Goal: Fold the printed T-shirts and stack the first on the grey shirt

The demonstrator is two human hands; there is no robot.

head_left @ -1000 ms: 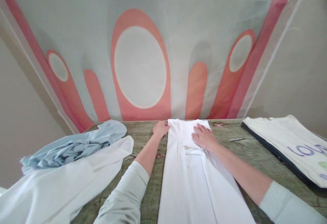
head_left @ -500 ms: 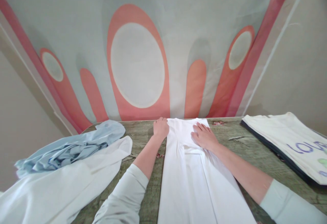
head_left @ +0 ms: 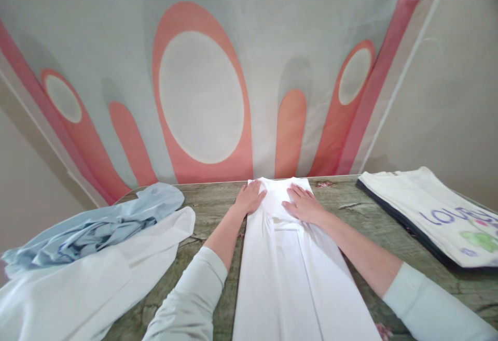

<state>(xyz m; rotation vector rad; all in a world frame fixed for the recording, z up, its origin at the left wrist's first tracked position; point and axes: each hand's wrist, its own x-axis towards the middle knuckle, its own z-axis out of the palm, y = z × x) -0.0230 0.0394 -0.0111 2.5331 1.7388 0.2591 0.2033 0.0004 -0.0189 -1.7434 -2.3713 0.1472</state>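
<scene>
A white garment (head_left: pixel 288 273), folded into a long narrow strip, lies down the middle of a worn wooden table (head_left: pixel 210 211). My left hand (head_left: pixel 251 197) rests on its far left edge with the fingers stretched out flat. My right hand (head_left: pixel 302 203) lies flat on the cloth near the far end, fingers spread. Neither hand grips anything.
A crumpled light blue garment (head_left: pixel 105 222) and a loose white garment (head_left: pixel 89 284) lie at the left. Folded cream cloth with purple lettering (head_left: pixel 436 214) sits on a dark layer at the right. A wall hanging with red ovals (head_left: pixel 202 92) stands behind the table's far edge.
My left hand has moved from beside the strip's edge onto it and flattened out. My right hand stayed flat on the cloth. The view has shifted slightly.
</scene>
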